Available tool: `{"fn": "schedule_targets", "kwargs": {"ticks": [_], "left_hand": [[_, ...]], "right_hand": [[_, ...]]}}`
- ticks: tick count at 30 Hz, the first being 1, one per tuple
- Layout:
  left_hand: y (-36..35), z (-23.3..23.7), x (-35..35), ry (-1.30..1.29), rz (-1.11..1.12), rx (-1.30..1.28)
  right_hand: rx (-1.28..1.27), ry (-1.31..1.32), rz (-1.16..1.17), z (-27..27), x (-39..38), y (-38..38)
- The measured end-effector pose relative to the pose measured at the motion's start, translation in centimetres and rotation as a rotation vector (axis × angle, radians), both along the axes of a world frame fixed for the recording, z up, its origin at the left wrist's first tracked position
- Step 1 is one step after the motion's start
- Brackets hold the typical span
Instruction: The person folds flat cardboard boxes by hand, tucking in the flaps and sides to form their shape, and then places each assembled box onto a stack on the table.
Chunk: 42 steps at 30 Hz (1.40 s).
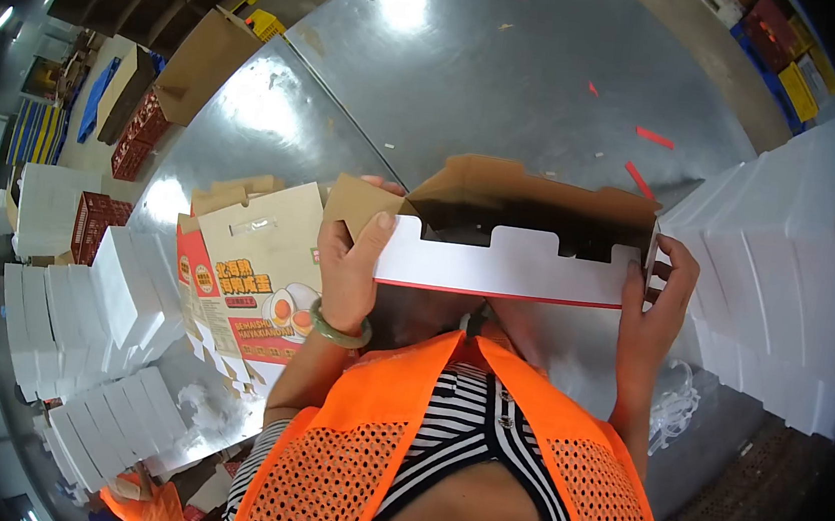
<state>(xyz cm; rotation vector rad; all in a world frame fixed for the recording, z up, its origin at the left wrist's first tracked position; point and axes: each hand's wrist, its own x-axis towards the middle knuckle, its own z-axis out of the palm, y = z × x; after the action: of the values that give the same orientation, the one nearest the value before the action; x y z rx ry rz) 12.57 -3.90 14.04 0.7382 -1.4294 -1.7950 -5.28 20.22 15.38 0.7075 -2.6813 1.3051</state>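
Note:
Both of my hands grip a partly folded cardboard box (507, 269) in front of my body. Its near wall is white with notches and a red lower edge, while brown card shows on its raised far side. My left hand (352, 264) holds the left end, thumb over the white wall and some fingers hidden behind the card. At the right end, my right hand (656, 284) has its thumb on the front wall and its fingers bent around the corner. Close to my left hand lie flat printed cartons (275, 222) with egg pictures.
A metal table (515, 79) with a seam spreads ahead, with red strips (654, 138) on it. White foam boxes are stacked at right (759, 263) and left (93, 340). A clear plastic bundle (675, 406) lies at right. Another person in an orange vest (148, 506) is at lower left.

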Motion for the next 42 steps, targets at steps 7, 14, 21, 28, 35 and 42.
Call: {"fn": "schedule_targets", "kwargs": {"ticks": [7, 14, 21, 28, 35, 42], "left_hand": [[-2.3, 1.1, -0.3, -0.069, -0.224, 0.095], [-2.1, 1.2, -1.4, -0.273, -0.182, -0.258], [-2.9, -0.1, -1.6, 0.048, -0.318, -0.420], [-4.4, 2.7, -1.7, -0.314, -0.413, -1.018], [-0.4, 2.6, -3.5, -0.533, -0.058, -1.310], [-2.4, 1.7, -2.8, -0.352, -0.069, -1.404]], "right_hand": [[0.005, 0.098, 0.044, -0.9, -0.2, 0.0], [-0.141, -0.114, 0.103, -0.6, -1.1, -0.9], [-0.262, -0.282, 0.064, -1.2, -0.9, 0.5], [-0.289, -0.203, -0.151, -0.2, 0.4, -0.7], [-0.206, -0.085, -0.181, -0.6, -1.6, -1.5], [0.088, 0.356, 0.013, -0.7, -2.2, -1.3]]}}
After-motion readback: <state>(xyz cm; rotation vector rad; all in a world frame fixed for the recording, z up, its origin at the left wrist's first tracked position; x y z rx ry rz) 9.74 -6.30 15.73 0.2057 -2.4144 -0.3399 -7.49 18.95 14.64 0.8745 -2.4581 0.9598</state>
